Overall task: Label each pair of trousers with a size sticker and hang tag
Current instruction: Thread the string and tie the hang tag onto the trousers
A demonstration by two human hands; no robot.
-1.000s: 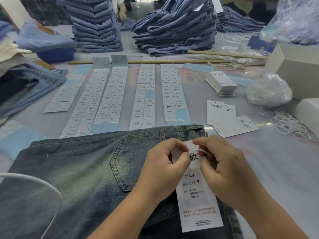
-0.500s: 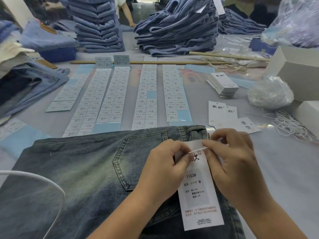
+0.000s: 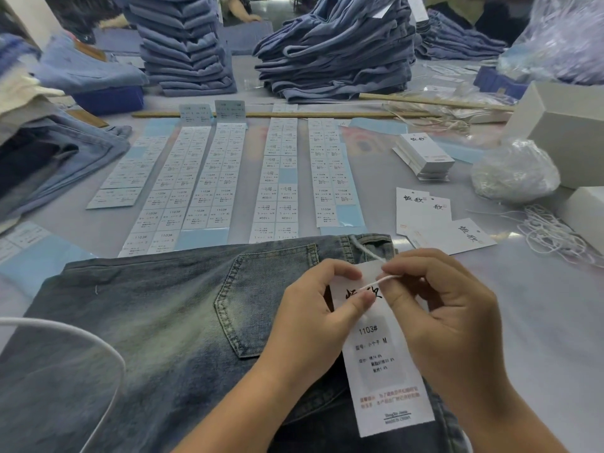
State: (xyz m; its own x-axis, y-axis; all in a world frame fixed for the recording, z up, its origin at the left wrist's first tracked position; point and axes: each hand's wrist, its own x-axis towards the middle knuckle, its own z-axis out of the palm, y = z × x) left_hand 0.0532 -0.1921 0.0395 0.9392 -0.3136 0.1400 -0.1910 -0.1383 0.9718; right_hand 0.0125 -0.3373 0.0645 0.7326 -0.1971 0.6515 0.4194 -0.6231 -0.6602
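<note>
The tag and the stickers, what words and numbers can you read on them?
"1103#" and "M": hang tag on the jeans.
"MADE IN CHINA": tag's bottom edge, barely legible.
"1103#", with "S", "XL", "L" or "M": sticker sheets.
Brush characters on loose tags: unreadable; other small print blurred.

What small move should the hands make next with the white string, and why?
Probably pull the white string snug with the right hand. It runs from the belt loop across the hang tag, which the left hand pinches, and looks slack.
</note>
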